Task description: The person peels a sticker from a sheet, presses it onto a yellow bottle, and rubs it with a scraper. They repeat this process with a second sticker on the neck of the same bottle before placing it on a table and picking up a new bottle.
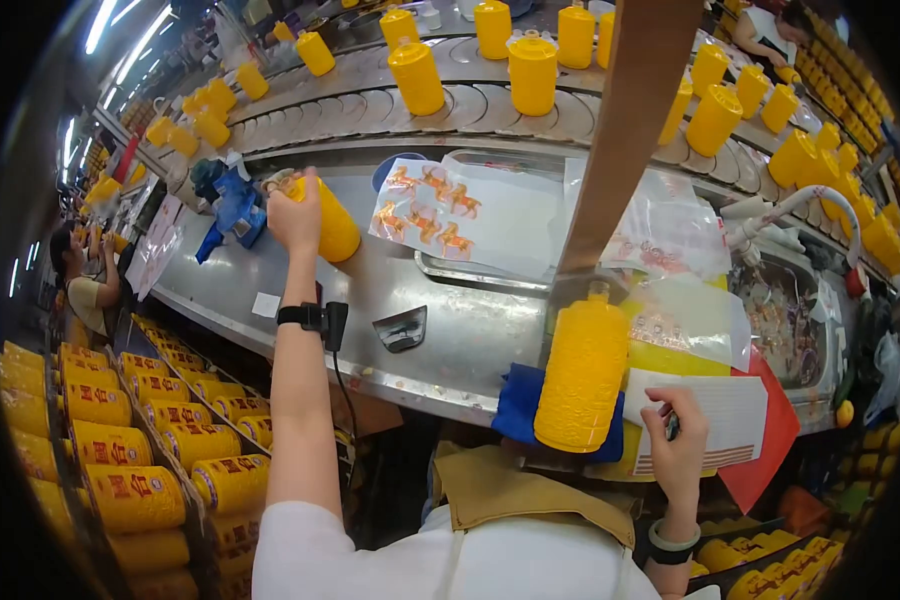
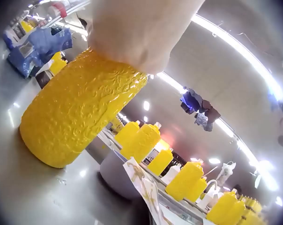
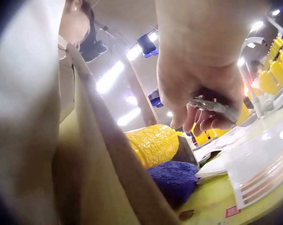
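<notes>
My left hand (image 1: 295,215) grips a yellow embossed bottle (image 1: 338,228) by its neck and shoulder, over the far left of the metal bench (image 1: 300,290). The left wrist view shows that bottle (image 2: 80,105) tilted, its base close over the bench. A second yellow bottle (image 1: 582,370) lies on a folded blue cloth (image 1: 515,405) in front of my body. To the right of it, my right hand (image 1: 676,445) has its fingers curled round a thin greyish object (image 3: 214,108), mostly hidden in the palm. Below this hand are white striped sheets (image 1: 725,410).
A sheet with orange horse-shaped decals (image 1: 450,215) overlaps a metal tray (image 1: 480,275). Behind runs a conveyor (image 1: 470,105) carrying yellow bottles. A wooden post (image 1: 620,140) rises at centre right, beside a sink (image 1: 795,310). Crated bottles (image 1: 130,490) fill the lower left; a blue object (image 1: 238,212) stands nearby.
</notes>
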A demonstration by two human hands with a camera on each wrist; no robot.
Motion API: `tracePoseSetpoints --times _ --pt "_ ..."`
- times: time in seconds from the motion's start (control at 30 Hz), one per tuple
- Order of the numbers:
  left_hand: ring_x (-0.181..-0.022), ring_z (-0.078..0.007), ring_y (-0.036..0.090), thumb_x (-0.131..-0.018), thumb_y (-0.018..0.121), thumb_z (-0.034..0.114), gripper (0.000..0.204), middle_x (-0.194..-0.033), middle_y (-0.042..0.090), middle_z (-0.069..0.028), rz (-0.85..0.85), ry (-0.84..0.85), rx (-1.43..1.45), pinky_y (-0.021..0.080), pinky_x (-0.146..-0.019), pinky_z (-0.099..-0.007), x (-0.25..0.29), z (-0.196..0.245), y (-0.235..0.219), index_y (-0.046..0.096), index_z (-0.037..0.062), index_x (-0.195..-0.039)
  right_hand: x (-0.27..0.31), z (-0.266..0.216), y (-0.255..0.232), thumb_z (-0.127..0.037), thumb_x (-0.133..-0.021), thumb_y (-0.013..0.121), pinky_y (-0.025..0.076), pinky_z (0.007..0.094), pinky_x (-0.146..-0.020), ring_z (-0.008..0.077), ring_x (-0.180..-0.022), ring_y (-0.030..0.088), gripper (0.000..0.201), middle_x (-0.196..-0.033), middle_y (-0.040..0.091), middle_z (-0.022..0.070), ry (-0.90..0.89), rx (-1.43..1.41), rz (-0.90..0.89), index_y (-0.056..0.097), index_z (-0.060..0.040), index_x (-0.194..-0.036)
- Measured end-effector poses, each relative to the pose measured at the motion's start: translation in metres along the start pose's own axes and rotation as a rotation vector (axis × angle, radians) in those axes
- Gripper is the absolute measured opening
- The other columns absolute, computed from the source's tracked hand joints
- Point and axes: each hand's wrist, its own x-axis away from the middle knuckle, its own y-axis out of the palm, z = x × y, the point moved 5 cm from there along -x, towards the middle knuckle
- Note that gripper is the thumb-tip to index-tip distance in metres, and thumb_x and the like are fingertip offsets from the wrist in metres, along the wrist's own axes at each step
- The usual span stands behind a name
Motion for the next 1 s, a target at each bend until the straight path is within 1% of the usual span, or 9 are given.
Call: tracePoseSetpoints --times 0.07,0.1,0.3,0.5,0.6,0.67,0.83,0.93,1.0 --pt "-0.1 -0.0411 0.069 -0.078 0.087 0.049 0.058 -0.105 0.073 -0.0188 -0.006 0.273 -0.04 0.055 -0.088 -0.0477 0.019 0.025 -0.016 0.07 0.0025 -0.108 0.0 -0.003 0.002 0.001 -0.085 0.074 0.048 0.0347 -0.072 0.0238 -0.077 0.058 0.023 -0.095 0.066 0.0137 0.0 0.002 -0.007 0.069 0.0011 -0.108" --pt "-0.103 -0.0403 0.067 -0.07 0.094 0.046 0.066 -0.108 0.071 -0.018 -0.069 0.213 -0.006 0.054 -0.09 -0.0472 0.021 0.019 -0.013 0.069 0.0026 -0.112 0.001 -0.004 0.006 0.001 -0.085 0.074 0.048 0.0348 -0.072 0.0243 -0.077 0.059 0.023 -0.095 0.066 0.014 -0.01 -0.012 -0.02 0.07 0.0009 -0.108" --pt "-0.101 -0.0433 0.07 -0.073 0.09 0.052 0.069 -0.107 0.072 -0.0249 -0.106 0.205 -0.01 0.055 -0.088 -0.0514 0.007 -0.011 0.008 0.069 -0.0003 -0.113 0.006 -0.026 0.014 -0.005 -0.089 0.075 0.05 0.0372 -0.072 0.0289 -0.08 0.062 0.021 -0.097 0.066 0.0151 -0.046 -0.056 -0.096 0.07 -0.0018 -0.109" --pt "-0.103 -0.0358 0.073 -0.078 0.09 0.047 0.063 -0.111 0.075 -0.0185 -0.107 0.296 0.063 0.056 -0.091 -0.043 0.017 -0.009 -0.006 0.07 0.0009 -0.116 0.015 -0.009 -0.007 -0.01 -0.091 0.075 0.051 0.0389 -0.078 0.0328 -0.089 0.063 0.021 -0.096 0.066 0.0148 -0.037 -0.048 -0.051 0.07 -0.0013 -0.109" --pt "-0.108 -0.0332 0.072 -0.079 0.09 0.043 0.062 -0.115 0.074 -0.018 -0.139 0.261 0.039 0.055 -0.095 -0.041 0.03 0.005 -0.016 0.069 -0.0003 -0.118 0.016 0.007 -0.016 -0.015 -0.093 0.075 0.052 0.0378 -0.078 0.0319 -0.092 0.065 0.022 -0.1 0.069 0.0147 -0.015 0.028 -0.059 0.071 -0.001 -0.11" --pt "-0.102 -0.0358 0.073 -0.078 0.089 0.046 0.064 -0.112 0.075 -0.0185 -0.105 0.265 0.035 0.056 -0.09 -0.0435 0.032 0.0 -0.016 0.069 -0.0005 -0.116 0.012 0.01 -0.017 -0.013 -0.093 0.074 0.051 0.0344 -0.076 0.0243 -0.08 0.064 0.022 -0.102 0.071 0.0123 0.014 -0.025 -0.097 0.073 -0.0012 -0.111" --pt "-0.104 -0.0303 0.073 -0.078 0.092 0.035 0.062 -0.116 0.073 -0.0171 -0.192 0.314 0.119 0.056 -0.093 -0.0391 0.043 0.027 -0.034 0.067 -0.0019 -0.12 -0.027 0.0 0.021 -0.032 -0.092 0.078 0.052 0.0349 -0.079 0.0185 -0.086 0.065 0.046 -0.1 0.074 0.0112 -0.01 -0.101 -0.006 0.069 0.0031 -0.121" --pt "-0.108 -0.0252 0.07 -0.079 0.093 0.025 0.059 -0.122 0.07 -0.0154 -0.202 0.333 0.399 0.056 -0.096 -0.0362 0.054 0.062 -0.074 0.065 -0.0026 -0.123 -0.069 0.007 0.057 -0.04 -0.093 0.078 0.053 0.0312 -0.079 0.0156 -0.092 0.068 0.057 -0.104 0.075 0.0101 0.188 -0.434 -0.307 0.066 0.0052 -0.125" --pt "-0.108 -0.0193 0.067 -0.085 0.089 0.015 0.052 -0.122 0.068 -0.0096 -0.156 0.336 0.422 0.055 -0.097 -0.0332 0.056 0.084 -0.107 0.063 0.0001 -0.127 -0.077 0.002 0.068 -0.053 -0.088 0.08 0.046 0.0277 -0.064 0.0107 -0.075 0.063 0.058 -0.092 0.073 0.0038 0.473 -0.57 -0.57 0.074 0.0 -0.111"
